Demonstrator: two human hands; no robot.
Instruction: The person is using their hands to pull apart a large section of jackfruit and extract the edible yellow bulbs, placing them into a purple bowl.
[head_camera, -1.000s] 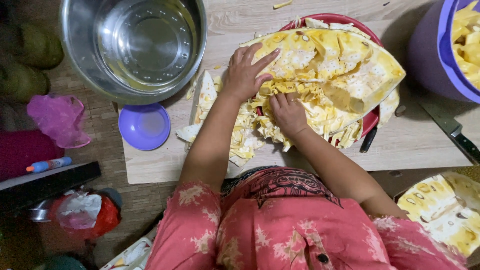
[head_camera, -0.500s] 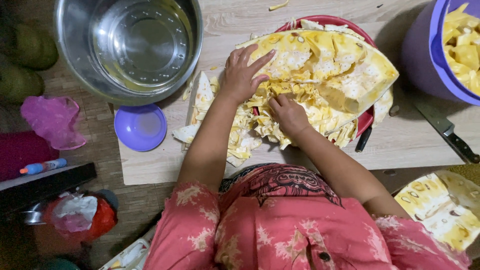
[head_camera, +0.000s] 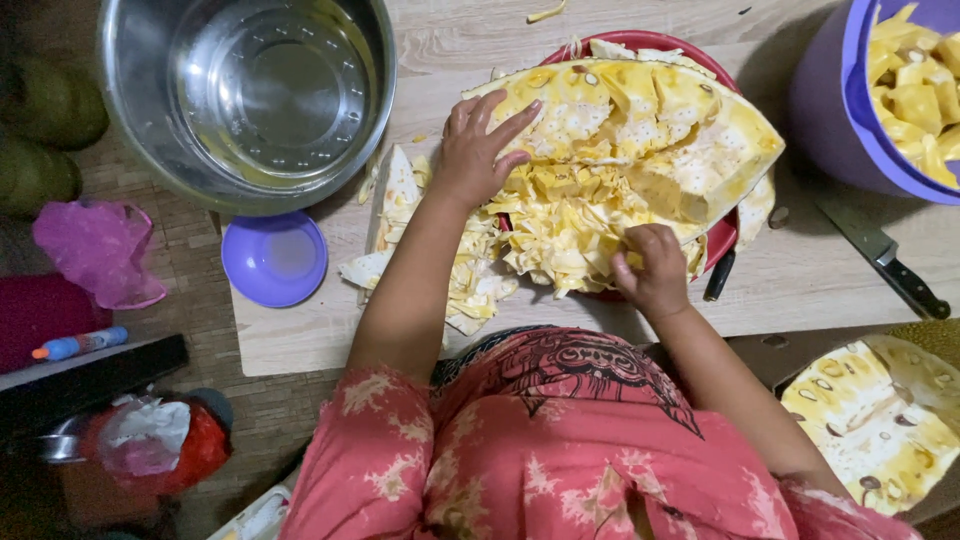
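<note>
Pressing flat with spread fingers, the left hand (head_camera: 475, 150) steadies the jackfruit slab (head_camera: 640, 130); the right hand (head_camera: 655, 270) pinches yellow fibres (head_camera: 560, 230) with closed fingers.

steel bowl (head_camera: 245, 95): polished metal, glossy, smooth. table (head_camera: 820, 290): pale wood-grain board, matt. small lid (head_camera: 274, 258): purple plastic, smooth, slight sheen. tub (head_camera: 850, 110): purple plastic, smooth. plate (head_camera: 722, 238): red plastic, glossy. jackfruit piece (head_camera: 640, 130): yellow flesh, fibrous, moist, rough. knife (head_camera: 880, 255): dull metal blade, black matt handle. bag (head_camera: 98, 250): pink thin plastic, crinkled.
</note>
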